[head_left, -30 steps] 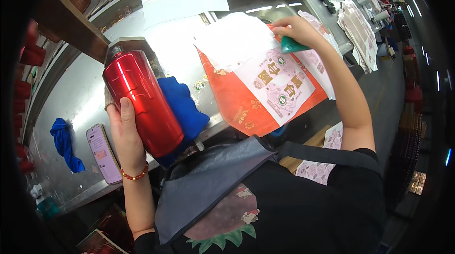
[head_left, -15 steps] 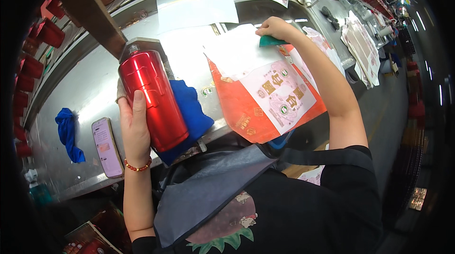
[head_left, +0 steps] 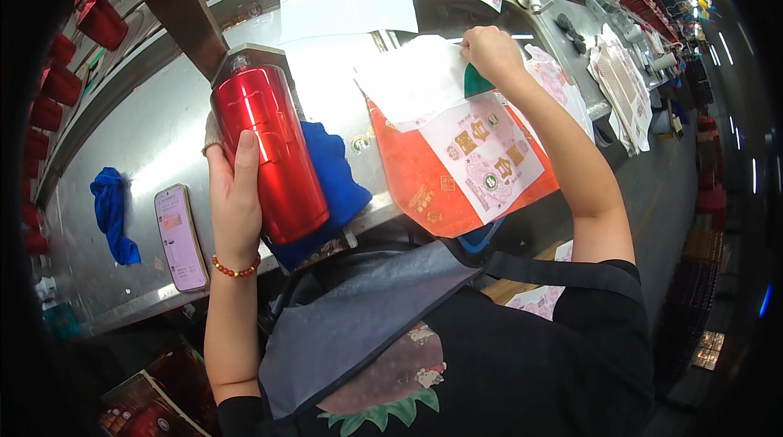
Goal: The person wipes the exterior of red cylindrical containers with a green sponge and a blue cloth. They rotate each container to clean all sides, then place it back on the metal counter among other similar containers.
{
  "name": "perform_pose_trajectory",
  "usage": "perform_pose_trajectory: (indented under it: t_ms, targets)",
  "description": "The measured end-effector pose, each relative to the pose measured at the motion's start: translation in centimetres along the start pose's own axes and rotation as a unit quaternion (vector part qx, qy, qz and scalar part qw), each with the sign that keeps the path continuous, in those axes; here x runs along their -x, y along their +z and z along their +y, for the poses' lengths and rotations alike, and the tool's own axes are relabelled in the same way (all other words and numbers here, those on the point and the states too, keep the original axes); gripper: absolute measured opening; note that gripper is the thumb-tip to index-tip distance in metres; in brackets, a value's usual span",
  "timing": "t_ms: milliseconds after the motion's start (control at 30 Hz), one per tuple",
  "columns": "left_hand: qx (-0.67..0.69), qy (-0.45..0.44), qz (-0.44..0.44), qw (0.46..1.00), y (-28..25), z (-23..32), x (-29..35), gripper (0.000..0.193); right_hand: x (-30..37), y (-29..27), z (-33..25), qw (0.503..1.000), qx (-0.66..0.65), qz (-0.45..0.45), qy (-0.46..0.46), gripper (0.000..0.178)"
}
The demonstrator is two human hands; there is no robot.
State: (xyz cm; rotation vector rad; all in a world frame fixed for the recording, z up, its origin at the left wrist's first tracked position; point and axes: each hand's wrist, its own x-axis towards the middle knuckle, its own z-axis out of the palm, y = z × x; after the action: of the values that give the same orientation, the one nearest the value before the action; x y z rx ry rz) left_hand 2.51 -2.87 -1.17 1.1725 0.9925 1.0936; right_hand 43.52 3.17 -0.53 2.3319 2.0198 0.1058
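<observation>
My left hand (head_left: 236, 200) is wrapped round a shiny red metal bottle (head_left: 273, 164) with raised shapes on its side. The bottle lies tilted on a blue cloth (head_left: 338, 172), its far end against a metal fixture (head_left: 249, 53). My right hand (head_left: 493, 55), fingers closed, grips a green flat piece (head_left: 475, 80), partly hidden by the hand; it looks like a scraper. Just beneath it is a white backing sheet (head_left: 420, 82), bent back over a printed pink-and-gold decal sheet (head_left: 489, 155). That sheet rests on an orange-red printed sheet (head_left: 412, 180) at the bench's near edge.
A phone (head_left: 181, 237) with a lit screen and a crumpled blue cloth (head_left: 114, 217) lie on the metal bench at left. White sheets (head_left: 347, 8) lie at the back, near a white tap (head_left: 534, 0). Stacked papers (head_left: 624, 86) stand at right. Red cups (head_left: 99, 19) line the far left.
The whole view has shifted slightly. My right hand and the green piece have turned, so the piece now points down more steeply. My left hand still holds the bottle.
</observation>
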Motion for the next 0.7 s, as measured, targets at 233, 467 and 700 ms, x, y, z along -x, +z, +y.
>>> perform_pose_trajectory:
  t_ms: [233,467,700]
  targets:
    - [0.012,0.082,0.016,0.996,-0.5,-0.7,0.1,0.042,-1.9,2.9,0.8,0.983,0.034,0.116,-0.138,0.017]
    - [-0.034,0.095,0.02,0.995,0.6,-0.9,-0.4,0.078,0.2,0.2,0.6,0.998,0.044,0.006,-0.053,0.023]
    - [-0.027,0.132,0.058,0.989,1.2,-1.6,-0.8,0.09,-1.1,-1.3,4.8,0.969,-0.235,-0.045,-0.068,0.023]
